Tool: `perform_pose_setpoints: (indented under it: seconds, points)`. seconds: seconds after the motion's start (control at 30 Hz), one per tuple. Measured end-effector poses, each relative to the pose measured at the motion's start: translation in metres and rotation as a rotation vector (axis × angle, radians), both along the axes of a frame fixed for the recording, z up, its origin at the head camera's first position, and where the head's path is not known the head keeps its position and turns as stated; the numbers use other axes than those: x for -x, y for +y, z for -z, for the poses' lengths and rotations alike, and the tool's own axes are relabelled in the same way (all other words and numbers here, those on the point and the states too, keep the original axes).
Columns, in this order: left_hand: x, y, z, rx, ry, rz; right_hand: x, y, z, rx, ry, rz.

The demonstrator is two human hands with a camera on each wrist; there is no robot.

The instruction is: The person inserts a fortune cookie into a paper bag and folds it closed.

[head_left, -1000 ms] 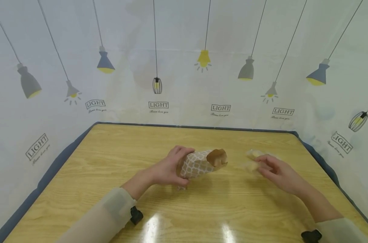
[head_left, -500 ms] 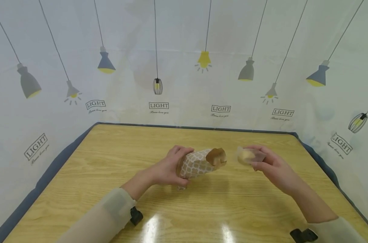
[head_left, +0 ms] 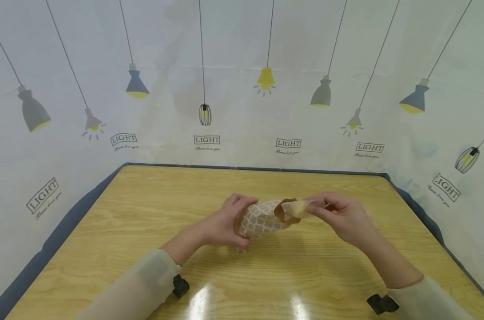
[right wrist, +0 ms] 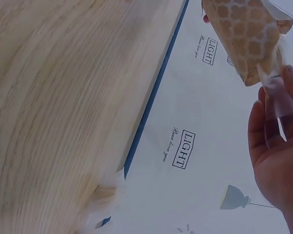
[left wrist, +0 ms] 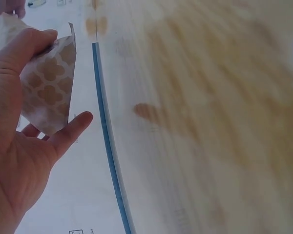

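A tan paper bag with a white lattice pattern lies on its side, its brown open mouth turned right in the head view. My left hand grips its closed end, thumb on the near side and fingers on the far side. My right hand pinches a small clear plastic packet with something pale yellow inside. The packet's front end sits in the bag's mouth; how deep is hidden. In the right wrist view, the packet trails between thumb and fingers, below the patterned bag.
The glossy wooden table has a dark blue edge. Behind it hangs a pale wall cloth printed with lamps and lettering. A black wrist mount is on the left sleeve, another mount on the right.
My right hand has moved left with the packet, from beside the bag to its mouth, and the packet now enters it. My left hand and the bag have stayed nearly still.
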State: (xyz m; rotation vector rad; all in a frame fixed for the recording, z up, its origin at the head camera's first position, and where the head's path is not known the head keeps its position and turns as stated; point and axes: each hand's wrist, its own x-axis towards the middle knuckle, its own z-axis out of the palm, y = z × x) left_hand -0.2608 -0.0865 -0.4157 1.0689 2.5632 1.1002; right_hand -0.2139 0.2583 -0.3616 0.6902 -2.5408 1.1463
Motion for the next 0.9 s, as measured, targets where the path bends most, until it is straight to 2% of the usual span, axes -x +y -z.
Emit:
perform_pose_setpoints:
  seconds: [0.17, 0.27, 0.5, 0.6, 0.73, 0.8, 0.9]
  points:
    - [0.0, 0.003, 0.0, -0.006, -0.001, 0.007, 0.001, -0.007, -0.001, -0.127, -0.052, -0.043]
    - [0.0, 0.004, 0.001, -0.006, 0.008, 0.011, 0.001, -0.011, -0.002, -0.149, -0.101, -0.06]
    - [0.001, 0.006, 0.002, 0.006, 0.032, 0.012, 0.005, -0.02, -0.001, -0.181, -0.065, -0.071]
    - [0.001, 0.008, 0.002, 0.022, 0.049, 0.01, 0.006, -0.024, -0.002, -0.181, -0.182, -0.127]
    - [0.002, 0.01, 0.002, 0.03, 0.058, 0.003, 0.007, -0.026, -0.003, -0.132, -0.406, -0.173]
    - [0.002, 0.01, 0.002, 0.031, 0.058, -0.003, 0.007, -0.027, -0.002, -0.115, -0.47, -0.186]
    - [0.002, 0.01, 0.002, 0.029, 0.056, -0.008, 0.007, -0.03, 0.003, -0.103, -0.508, -0.201]
